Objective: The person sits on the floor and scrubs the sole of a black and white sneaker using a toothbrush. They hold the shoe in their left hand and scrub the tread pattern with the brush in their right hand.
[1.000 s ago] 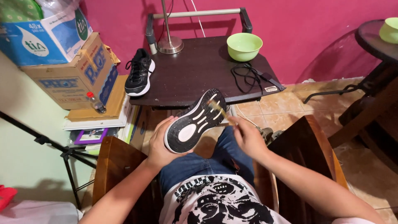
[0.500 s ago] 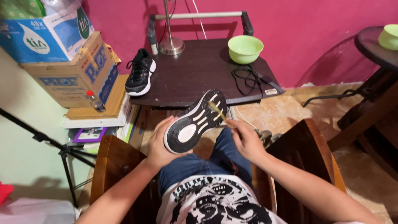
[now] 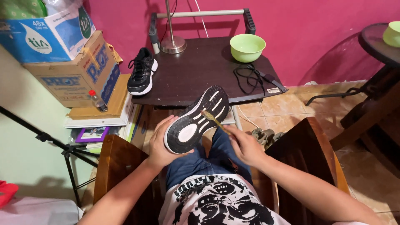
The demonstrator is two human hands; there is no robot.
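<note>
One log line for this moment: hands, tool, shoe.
left hand: holds shoe, sole up | right hand: holds small brush on sole | second shoe: on dark table

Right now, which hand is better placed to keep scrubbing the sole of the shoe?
The right hand. It holds the small brush with its tip on the black sole, while the left hand is occupied gripping the shoe from the side.
</note>
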